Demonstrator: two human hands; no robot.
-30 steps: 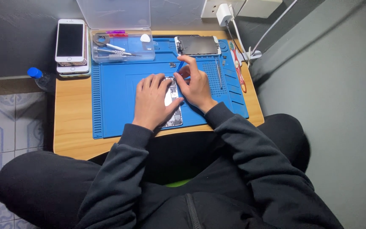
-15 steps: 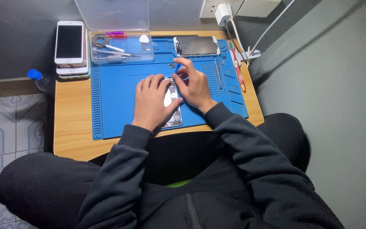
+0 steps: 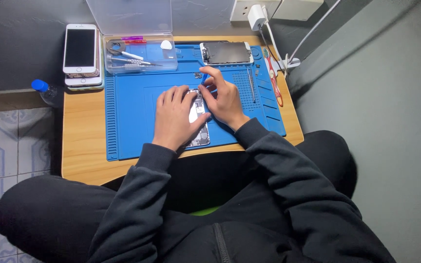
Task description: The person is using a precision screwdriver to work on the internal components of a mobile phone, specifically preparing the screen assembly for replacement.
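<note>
Opened silver phone chassis (image 3: 199,127) lies lengthwise toward me on blue silicone mat (image 3: 132,117); my left hand (image 3: 174,117) presses it flat, right hand (image 3: 224,96) pinches a small blue tool (image 3: 204,78) at its far end.

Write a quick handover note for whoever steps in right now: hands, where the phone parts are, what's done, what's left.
Left hand lies flat on the opened phone body, steadying it on the blue mat.
Right hand holds a small blue tool at the phone's upper end.
Done: detached screen lies at the mat's top.
Left: work inside the phone; screen not refitted.
Open tool box is at top left.
</note>
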